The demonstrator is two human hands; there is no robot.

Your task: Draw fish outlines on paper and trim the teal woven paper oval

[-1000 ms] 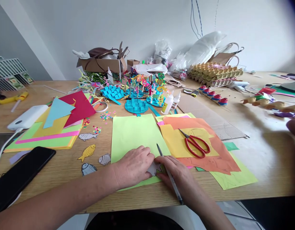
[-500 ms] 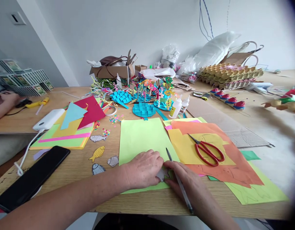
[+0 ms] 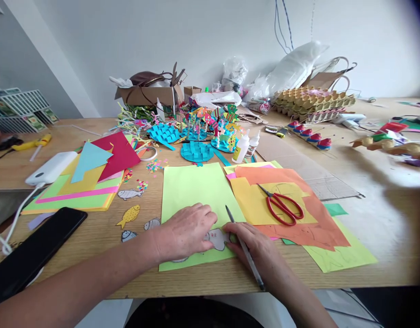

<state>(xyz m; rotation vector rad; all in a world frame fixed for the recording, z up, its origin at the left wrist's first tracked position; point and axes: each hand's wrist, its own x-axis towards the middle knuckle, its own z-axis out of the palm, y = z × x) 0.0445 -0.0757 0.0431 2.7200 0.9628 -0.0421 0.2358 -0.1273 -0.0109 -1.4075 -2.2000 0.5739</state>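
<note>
A lime-green sheet (image 3: 196, 191) lies in front of me. On its lower part is a grey paper cutout (image 3: 217, 239) with small reddish marks. My left hand (image 3: 189, 228) rests on the sheet, its fingertips pressing the cutout's left end. My right hand (image 3: 249, 241) pinches the cutout's right end, with a pen (image 3: 245, 248) lodged between thumb and fingers, its tip pointing away. Left of the sheet lie a yellow paper fish (image 3: 129, 215) and several grey ones, one (image 3: 130, 194) above it. Part of another cutout shows under my left wrist.
Red-handled scissors (image 3: 281, 205) lie on yellow and orange paper at right. A black phone (image 3: 39, 255) and a stack of coloured sheets (image 3: 80, 198) are at left. Beyond the sheet stand glue bottles (image 3: 241, 148) and blue woven paper crafts (image 3: 196, 151). Egg trays (image 3: 312, 102) sit behind.
The view has shifted, so most things appear farther left. My left hand has moved a little off the cutout, and more of its marked surface shows between my hands.
</note>
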